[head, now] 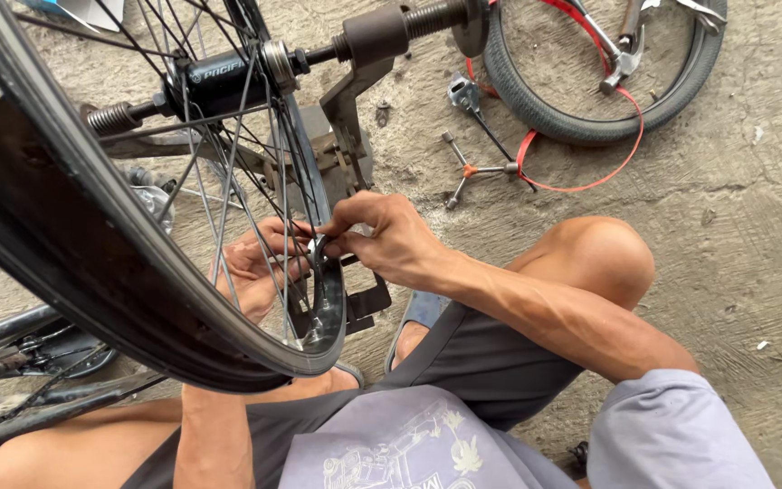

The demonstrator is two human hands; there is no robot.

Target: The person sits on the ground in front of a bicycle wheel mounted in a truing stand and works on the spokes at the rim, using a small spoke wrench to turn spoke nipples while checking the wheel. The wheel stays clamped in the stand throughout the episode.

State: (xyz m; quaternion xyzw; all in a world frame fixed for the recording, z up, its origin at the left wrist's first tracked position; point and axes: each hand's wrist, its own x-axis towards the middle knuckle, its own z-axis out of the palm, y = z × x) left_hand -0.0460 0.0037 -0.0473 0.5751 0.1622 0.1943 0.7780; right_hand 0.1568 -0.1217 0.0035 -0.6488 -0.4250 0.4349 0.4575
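Observation:
A black bicycle wheel rim point(92, 263) with thin spokes point(228, 172) is mounted on a metal truing stand point(348, 118), its hub point(219, 77) near the top. My right hand point(382, 237) pinches a small silver tool at the near edge of the rim, fingers closed on it. My left hand point(260, 272) sits behind the spokes, inside the wheel, fingers curled against the rim and a spoke. Both hands meet at the same spot on the rim.
On the concrete floor lie a loose black tyre point(590, 118), a red strap point(590, 177), a three-way wrench point(474, 170), a hammer point(624, 54) and other tools. A bicycle frame point(20, 380) lies at the lower left. My knee point(604, 254) is at the right.

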